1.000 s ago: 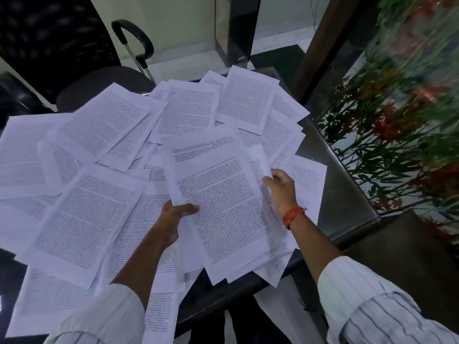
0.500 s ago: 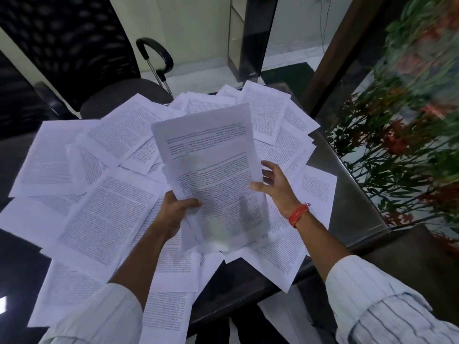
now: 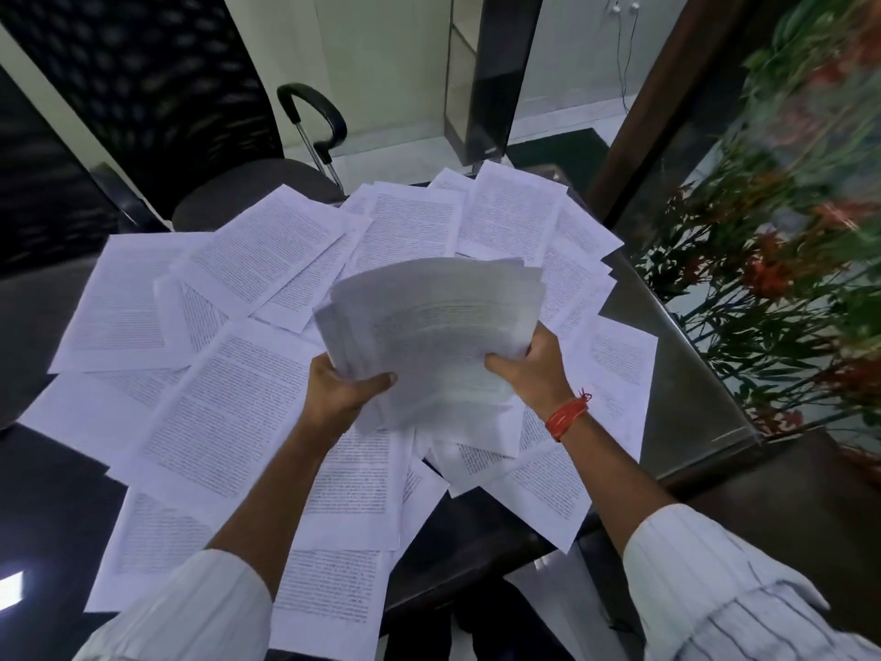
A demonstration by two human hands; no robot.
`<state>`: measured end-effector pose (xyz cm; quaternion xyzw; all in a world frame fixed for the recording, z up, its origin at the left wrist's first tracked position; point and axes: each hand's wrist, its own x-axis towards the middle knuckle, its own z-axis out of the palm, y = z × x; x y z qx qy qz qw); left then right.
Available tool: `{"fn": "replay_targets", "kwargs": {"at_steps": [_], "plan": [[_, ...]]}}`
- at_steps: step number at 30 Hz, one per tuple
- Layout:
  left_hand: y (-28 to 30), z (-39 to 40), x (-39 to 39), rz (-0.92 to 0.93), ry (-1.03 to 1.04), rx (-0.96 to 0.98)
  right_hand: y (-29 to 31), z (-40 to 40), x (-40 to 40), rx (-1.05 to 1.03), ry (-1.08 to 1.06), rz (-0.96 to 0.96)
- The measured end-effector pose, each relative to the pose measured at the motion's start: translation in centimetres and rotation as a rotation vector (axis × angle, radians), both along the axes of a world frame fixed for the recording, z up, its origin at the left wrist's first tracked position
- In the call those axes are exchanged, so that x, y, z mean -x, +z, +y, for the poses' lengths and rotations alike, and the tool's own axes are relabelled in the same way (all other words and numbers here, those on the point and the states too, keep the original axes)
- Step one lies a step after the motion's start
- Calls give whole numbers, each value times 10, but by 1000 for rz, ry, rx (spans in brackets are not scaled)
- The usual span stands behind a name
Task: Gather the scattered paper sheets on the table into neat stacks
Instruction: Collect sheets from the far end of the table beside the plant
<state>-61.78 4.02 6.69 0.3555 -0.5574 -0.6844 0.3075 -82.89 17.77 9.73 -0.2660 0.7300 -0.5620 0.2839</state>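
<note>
both the left hand (image 3: 344,392) and right hand (image 3: 533,370) grip a fanned bundle of white printed paper sheets (image 3: 431,336), lifted over the dark glossy desk (image 3: 677,398) near its right edge. judged best: loosen slightly, tap edges square, set down away from the loose white sheets (image 3: 224,412).

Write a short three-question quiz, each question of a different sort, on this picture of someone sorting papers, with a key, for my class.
1. True or false: the bundle of sheets is lying flat on the table.
2. Which hand wears the orange wrist thread? A) left hand B) right hand C) neither
3. Fill in: beyond the table's far left corner stands a black ____.

Key
1. False: the left hand and right hand both hold it up, their grip on its near edge, above the loose sheets spread on the table.
2. B
3. chair
</note>
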Motion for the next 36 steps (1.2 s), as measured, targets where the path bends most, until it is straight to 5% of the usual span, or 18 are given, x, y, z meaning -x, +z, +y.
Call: {"fn": "replay_targets", "kwargs": {"at_steps": [11,17,23,29,36], "plan": [[26,9,13,99,70,117,12,5,2,104,-32,78],[15,25,33,21,125,-15,-3,1,-1,60,-59,-52],[28,18,36,54,179,21,12,6,18,148,-43,55],[9,27,36,-177,127,-69,-18,12,23,-70,57,-51],[16,29,41,-224,210,-31,-22,8,21,8,13,-54]]}}
